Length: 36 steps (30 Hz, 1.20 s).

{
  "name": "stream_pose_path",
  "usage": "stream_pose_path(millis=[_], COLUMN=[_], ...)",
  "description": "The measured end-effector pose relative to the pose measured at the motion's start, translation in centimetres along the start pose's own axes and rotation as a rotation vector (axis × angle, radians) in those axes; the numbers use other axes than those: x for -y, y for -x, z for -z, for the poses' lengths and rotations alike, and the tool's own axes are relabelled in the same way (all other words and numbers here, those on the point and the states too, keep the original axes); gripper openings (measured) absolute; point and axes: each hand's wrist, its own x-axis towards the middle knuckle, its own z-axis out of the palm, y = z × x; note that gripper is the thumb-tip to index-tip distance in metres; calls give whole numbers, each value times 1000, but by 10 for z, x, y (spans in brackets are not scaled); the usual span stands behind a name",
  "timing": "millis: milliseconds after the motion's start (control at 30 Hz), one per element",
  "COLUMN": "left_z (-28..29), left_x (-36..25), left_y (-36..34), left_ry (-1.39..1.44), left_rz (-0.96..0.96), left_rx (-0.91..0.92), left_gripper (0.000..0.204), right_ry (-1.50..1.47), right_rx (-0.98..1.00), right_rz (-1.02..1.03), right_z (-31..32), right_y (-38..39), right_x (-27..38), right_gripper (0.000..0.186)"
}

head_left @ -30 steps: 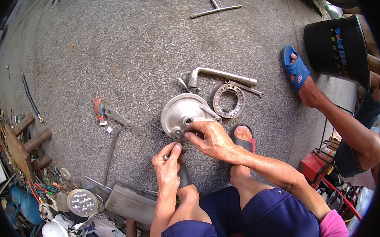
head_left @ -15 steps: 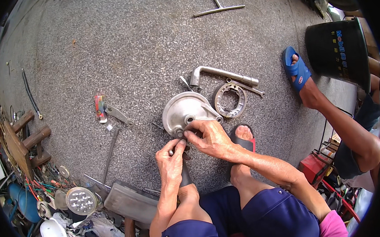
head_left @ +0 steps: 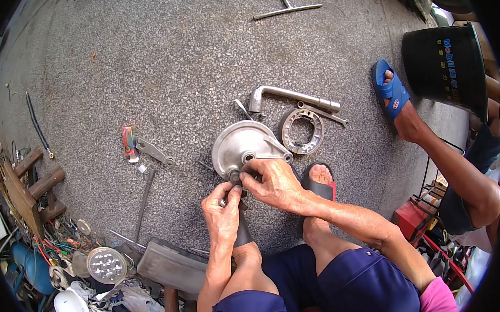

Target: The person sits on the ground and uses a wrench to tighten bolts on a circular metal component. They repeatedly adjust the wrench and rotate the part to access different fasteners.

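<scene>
A silver brake backing plate (head_left: 238,140), round with a short arm at its right, lies tilted just above my feet. My left hand (head_left: 221,209) pinches its near edge beside a small dark round boss (head_left: 234,177); a bit of shiny metal shows between the fingers, too small to name. From the right, my right hand (head_left: 272,183) is closed with thumb and fingertips on the same boss. Whatever sits beneath the fingertips is hidden. Just right of the plate lies a ring of brake shoes (head_left: 302,131).
Beyond the plate lie an L-shaped socket wrench (head_left: 298,97) and a combination wrench (head_left: 327,116). Leftward are a metal lever (head_left: 156,151), a small red box (head_left: 129,142) and a thin rod (head_left: 145,205). A co-worker's sandalled foot (head_left: 393,91) stands near a black bucket (head_left: 444,70).
Both hands stay at the plate's near edge, with only slight shifts of the fingers. The whole view has moved by a few pixels; nothing else has visibly moved.
</scene>
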Motion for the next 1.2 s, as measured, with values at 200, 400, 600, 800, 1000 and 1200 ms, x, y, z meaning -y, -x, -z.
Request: stream_pose_path(millis=[200,400,600,800,1000,1200], left_z=[1,-1,5,2,1,0], left_x=[-2,-3,14,12,8,11], left_y=[-1,-2,-10,-12,-9,-8], left_ry=[-38,-12,-217,-226,-327,-405], left_rz=[15,50,-64,-93,-105,-233], left_rx=[7,-9,-48,-60,-62,-99], left_gripper=[11,11,14,16,12,9], right_ry=[26,29,157,252,303,287], right_rx=[15,6,-20,-67,-132,-60], right_rz=[-37,-37,-1,81,209,187], right_z=[2,2,-1,-2,-4,-1], right_y=[-1,-2,-4,-3,-2,-3], right_x=[4,6,2,-2,-6,-3], right_gripper=[26,27,27,28,27,26])
